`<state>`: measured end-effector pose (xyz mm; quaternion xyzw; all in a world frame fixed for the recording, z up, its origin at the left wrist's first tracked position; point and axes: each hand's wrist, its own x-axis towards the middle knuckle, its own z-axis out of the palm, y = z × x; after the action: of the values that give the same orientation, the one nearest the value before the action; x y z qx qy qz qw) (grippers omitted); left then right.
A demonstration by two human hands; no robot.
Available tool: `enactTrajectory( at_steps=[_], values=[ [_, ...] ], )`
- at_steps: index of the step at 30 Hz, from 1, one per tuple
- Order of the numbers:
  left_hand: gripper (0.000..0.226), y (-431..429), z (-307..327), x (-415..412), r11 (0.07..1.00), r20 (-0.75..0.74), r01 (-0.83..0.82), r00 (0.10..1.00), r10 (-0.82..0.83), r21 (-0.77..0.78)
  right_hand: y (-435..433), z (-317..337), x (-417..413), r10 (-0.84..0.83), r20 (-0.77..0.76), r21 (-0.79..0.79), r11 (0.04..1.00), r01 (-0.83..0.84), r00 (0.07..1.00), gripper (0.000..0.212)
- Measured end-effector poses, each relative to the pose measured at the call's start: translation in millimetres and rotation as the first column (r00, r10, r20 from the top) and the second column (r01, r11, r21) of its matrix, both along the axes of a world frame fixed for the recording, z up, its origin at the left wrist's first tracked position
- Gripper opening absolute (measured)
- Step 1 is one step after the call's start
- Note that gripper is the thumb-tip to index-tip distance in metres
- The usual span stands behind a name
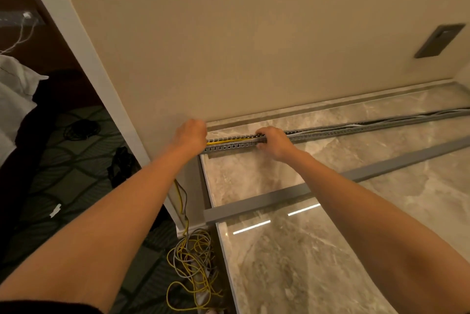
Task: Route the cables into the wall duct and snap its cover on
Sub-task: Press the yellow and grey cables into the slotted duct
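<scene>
A grey slotted cable duct (330, 132) lies on the marble floor along the foot of the beige wall, with black, white and grey cables inside it further right. A yellow cable (223, 141) shows in its left end. My left hand (192, 134) is closed at the duct's left end, where the yellow cable leaves it. My right hand (276, 142) presses its fingers down into the duct on the cables. The long grey duct cover (279, 199) lies loose on the floor, nearer to me and apart from the duct.
A tangle of yellow and grey cables (193, 265) lies on the floor at the wall's corner. Left of the white door frame (84, 49) are a dark patterned carpet and white bags. A dark wall plate (438, 40) sits at the upper right.
</scene>
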<state>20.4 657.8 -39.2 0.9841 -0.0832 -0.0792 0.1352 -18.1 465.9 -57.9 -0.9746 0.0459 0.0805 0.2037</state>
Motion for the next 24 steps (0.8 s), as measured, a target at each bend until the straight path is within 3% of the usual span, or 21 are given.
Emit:
enactTrajectory(
  at_steps=[4,8,18,24],
  values=[
    [0.027,-45.6,-3.9,-6.5,0.975,-0.035,0.215,0.976,-0.213,0.049,-38.3,0.0,-11.9,-0.057,0.015,-0.032,0.998,0.058,0.998,0.044],
    [0.034,-97.9,-10.0,-12.8,0.945,-0.021,0.303,0.953,-0.303,0.122,-85.4,-2.7,-15.7,-0.081,0.039,-0.074,0.994,0.083,0.996,0.048],
    [0.029,-224.7,-21.9,-22.8,0.949,0.055,0.249,0.963,-0.264,0.192,-220.0,-23.1,-4.1,0.057,0.044,-0.219,0.975,-0.046,0.997,0.045],
    [0.026,-269.3,-25.0,-26.6,0.943,0.082,0.185,0.973,-0.215,0.277,-278.2,-17.8,2.9,0.056,0.081,-0.151,0.988,-0.044,0.995,0.037]
  ],
)
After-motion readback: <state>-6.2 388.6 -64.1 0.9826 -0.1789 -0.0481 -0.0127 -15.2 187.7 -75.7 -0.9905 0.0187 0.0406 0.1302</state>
